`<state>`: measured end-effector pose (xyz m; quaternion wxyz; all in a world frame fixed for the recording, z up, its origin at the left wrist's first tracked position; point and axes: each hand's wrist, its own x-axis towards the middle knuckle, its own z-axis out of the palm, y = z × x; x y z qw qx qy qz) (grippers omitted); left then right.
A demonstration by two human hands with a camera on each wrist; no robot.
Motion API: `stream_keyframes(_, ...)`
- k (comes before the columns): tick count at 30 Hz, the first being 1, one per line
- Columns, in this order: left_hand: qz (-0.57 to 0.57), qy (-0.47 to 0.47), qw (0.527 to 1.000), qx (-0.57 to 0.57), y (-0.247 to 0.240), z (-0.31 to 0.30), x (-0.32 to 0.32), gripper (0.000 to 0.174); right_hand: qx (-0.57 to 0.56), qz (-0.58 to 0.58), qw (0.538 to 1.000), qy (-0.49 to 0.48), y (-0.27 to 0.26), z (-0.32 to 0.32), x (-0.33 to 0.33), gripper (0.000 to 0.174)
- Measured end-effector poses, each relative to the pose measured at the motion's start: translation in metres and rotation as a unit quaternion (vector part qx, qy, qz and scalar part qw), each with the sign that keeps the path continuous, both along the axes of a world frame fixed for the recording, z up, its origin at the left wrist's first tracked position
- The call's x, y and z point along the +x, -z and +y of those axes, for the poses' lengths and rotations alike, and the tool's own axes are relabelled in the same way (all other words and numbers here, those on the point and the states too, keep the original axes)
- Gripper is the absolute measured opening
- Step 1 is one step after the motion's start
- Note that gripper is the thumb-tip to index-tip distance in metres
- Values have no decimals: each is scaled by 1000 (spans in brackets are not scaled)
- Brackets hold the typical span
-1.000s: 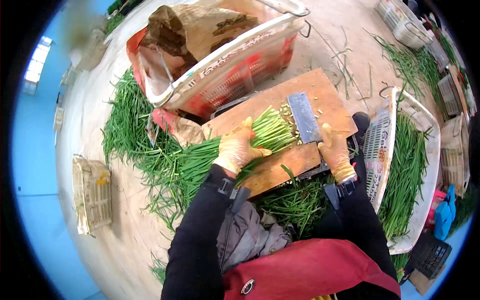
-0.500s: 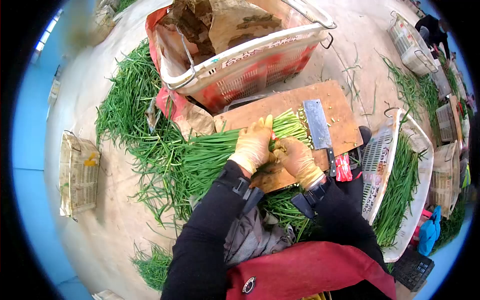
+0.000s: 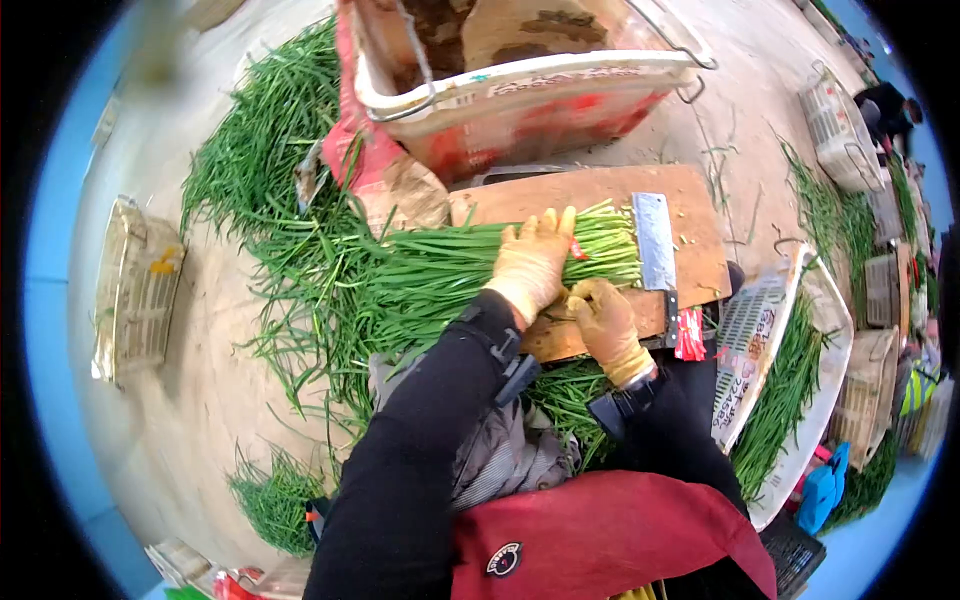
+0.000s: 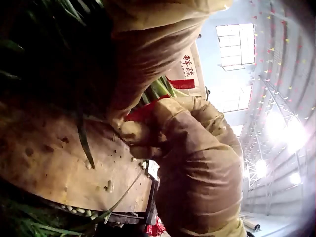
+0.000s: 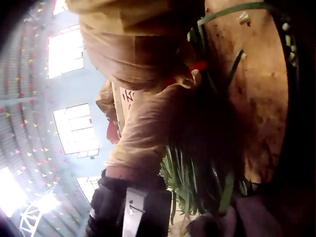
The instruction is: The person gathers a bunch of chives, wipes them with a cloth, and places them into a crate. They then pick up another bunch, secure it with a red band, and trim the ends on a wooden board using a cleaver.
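Observation:
A bundle of garlic chives [image 3: 440, 262] lies across a wooden board [image 3: 692, 190], pale cut ends to the right. My gloved left hand [image 3: 530, 265] grips the bundle from above, just behind those ends. A red band [image 3: 577, 250] shows on the stems beside its fingers. Close below it, my gloved right hand [image 3: 605, 318] has curled fingers; in the left wrist view its fingertips pinch the red band [image 4: 144, 111] at the bundle. A cleaver [image 3: 655, 240] lies flat on the board, right of the cut ends, with its black handle toward me.
Red strips [image 3: 690, 336] hang beside the cleaver handle. A large white-and-red crate [image 3: 530, 115] stands behind the board. Loose chives [image 3: 250, 150] are heaped on the floor at left. At right stands a white crate [image 3: 838, 340] holding more chives.
My right hand has moved left from beside the cleaver handle to the bundle, its fingers now curled at the red band. My left hand stays on the bundle. The head view has shifted.

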<state>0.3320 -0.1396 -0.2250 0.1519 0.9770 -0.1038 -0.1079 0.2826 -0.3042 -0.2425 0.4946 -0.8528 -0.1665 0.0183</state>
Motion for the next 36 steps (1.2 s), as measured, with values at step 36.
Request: stream_keyframes(36, -29, -7, 997, -70, 28, 10, 2, 78, -105, -89, 990, -43, -12, 24, 39, 12)
